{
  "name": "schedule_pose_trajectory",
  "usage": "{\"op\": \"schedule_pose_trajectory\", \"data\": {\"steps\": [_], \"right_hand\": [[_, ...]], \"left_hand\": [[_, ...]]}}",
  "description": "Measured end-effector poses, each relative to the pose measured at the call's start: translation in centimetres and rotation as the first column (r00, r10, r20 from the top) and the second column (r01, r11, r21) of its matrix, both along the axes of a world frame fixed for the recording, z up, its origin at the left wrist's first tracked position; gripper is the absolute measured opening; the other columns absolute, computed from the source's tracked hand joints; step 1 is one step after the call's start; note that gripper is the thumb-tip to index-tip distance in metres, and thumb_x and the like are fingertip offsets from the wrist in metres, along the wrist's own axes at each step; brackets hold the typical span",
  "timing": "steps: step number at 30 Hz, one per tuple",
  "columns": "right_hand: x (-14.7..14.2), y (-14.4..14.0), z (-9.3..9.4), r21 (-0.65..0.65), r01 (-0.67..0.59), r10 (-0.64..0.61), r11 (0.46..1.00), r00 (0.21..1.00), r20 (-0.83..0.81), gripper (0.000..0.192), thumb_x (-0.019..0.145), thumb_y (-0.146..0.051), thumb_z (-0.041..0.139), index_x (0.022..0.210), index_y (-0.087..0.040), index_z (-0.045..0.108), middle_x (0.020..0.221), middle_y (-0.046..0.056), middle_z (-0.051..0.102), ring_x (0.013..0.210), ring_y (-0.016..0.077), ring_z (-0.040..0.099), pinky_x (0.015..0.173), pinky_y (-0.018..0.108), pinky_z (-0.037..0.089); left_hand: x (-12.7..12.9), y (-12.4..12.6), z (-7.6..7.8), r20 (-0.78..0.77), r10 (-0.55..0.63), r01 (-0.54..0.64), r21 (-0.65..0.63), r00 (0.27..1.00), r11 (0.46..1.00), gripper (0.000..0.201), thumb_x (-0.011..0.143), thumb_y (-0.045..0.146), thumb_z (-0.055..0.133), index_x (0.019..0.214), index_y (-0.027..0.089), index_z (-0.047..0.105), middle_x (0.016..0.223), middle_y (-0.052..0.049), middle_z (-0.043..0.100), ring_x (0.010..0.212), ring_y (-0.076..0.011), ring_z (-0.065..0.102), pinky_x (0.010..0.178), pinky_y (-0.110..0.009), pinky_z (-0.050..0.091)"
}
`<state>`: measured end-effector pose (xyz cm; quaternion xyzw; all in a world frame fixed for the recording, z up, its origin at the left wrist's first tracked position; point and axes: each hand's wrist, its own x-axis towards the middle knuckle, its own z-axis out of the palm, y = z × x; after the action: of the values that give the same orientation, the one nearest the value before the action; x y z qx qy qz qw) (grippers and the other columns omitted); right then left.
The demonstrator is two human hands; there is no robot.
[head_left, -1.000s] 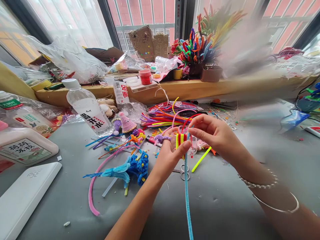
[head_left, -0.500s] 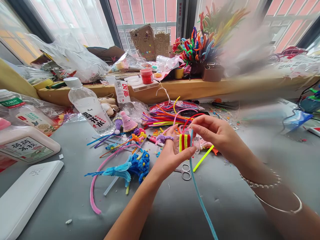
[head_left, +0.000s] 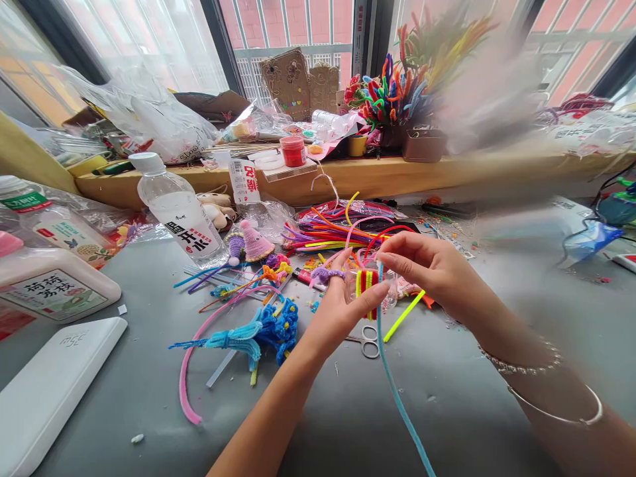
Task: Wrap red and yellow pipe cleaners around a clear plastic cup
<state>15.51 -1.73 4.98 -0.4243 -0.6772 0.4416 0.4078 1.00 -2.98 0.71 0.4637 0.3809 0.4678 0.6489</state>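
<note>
Blue pipe cleaner (head_left: 397, 391) trails from right hand's (head_left: 432, 268) closed grip; left hand (head_left: 338, 311) clasps wrapped coil (head_left: 366, 283).

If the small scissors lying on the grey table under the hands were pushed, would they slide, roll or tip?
The scissors lie flat, so they would probably slide on the smooth table, not roll or tip. They look small and probably light. The left hand partly hides them.

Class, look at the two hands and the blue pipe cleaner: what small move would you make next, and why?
Probably one more turn: the right hand would likely carry the blue pipe cleaner around the clear piece beside the yellow and red wraps. The left hand pins that piece with its thumb, the right pinches the blue stem at its top, and a long blue tail hangs loose towards the camera.
</note>
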Motion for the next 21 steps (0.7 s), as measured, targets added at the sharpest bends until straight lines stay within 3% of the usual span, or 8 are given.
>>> {"op": "schedule_pose_trajectory", "data": {"steps": [7,11,15,18,21], "right_hand": [[0.1,0.2,-0.1,0.050,0.009,-0.010,0.999,1.000,0.007,0.021,0.075,-0.037,0.057,0.085,-0.018,0.056,0.073,-0.001,0.059,0.055,0.0067,0.052,0.042,0.017,0.040],[0.1,-0.1,-0.2,0.190,0.138,-0.142,0.972,0.990,0.008,0.025,0.076,-0.037,0.057,0.093,-0.019,0.055,0.080,0.001,0.060,0.065,0.0095,0.056,0.050,0.019,0.045],[0.4,-1.0,0.4,0.510,0.243,-0.355,0.825,0.925,0.135,0.014,0.079,-0.032,0.054,0.087,-0.021,0.060,0.084,0.002,0.060,0.063,0.0092,0.054,0.054,0.023,0.045],[0.5,-1.7,1.0,0.670,0.168,-0.418,0.723,0.878,0.232,0.013,0.080,-0.028,0.052,0.083,-0.023,0.064,0.085,0.004,0.060,0.066,0.0118,0.055,0.057,0.026,0.047],[0.5,-2.1,1.2,0.733,0.094,-0.408,0.674,0.874,0.264,0.015,0.081,-0.024,0.051,0.087,-0.025,0.065,0.084,0.004,0.062,0.075,0.0150,0.058,0.065,0.029,0.049]], "left_hand": [[0.1,0.0,0.1,-0.056,0.053,-0.051,0.040,0.997,0.998,0.084,0.068,0.038,0.064,0.135,0.020,0.016,0.123,-0.014,0.049,0.120,-0.0290,0.041,0.097,-0.043,0.033],[0.2,-0.3,0.3,-0.103,0.092,-0.081,0.109,0.990,0.991,0.080,0.071,0.040,0.060,0.134,0.020,0.016,0.124,-0.014,0.048,0.115,-0.0274,0.046,0.095,-0.040,0.035],[0.2,-0.4,0.1,-0.116,0.147,-0.123,0.191,0.982,0.974,0.074,0.073,0.039,0.058,0.133,0.020,0.019,0.129,-0.012,0.044,0.119,-0.0244,0.042,0.099,-0.037,0.031],[0.1,-0.4,-0.1,-0.134,0.244,-0.206,0.250,0.960,0.946,0.071,0.071,0.038,0.060,0.131,0.020,0.026,0.127,-0.011,0.045,0.121,-0.0262,0.038,0.101,-0.039,0.028],[0.1,-0.5,-0.2,-0.144,0.306,-0.255,0.296,0.941,0.921,0.071,0.069,0.038,0.063,0.129,0.021,0.028,0.124,-0.011,0.047,0.120,-0.0270,0.039,0.101,-0.040,0.027]]}}
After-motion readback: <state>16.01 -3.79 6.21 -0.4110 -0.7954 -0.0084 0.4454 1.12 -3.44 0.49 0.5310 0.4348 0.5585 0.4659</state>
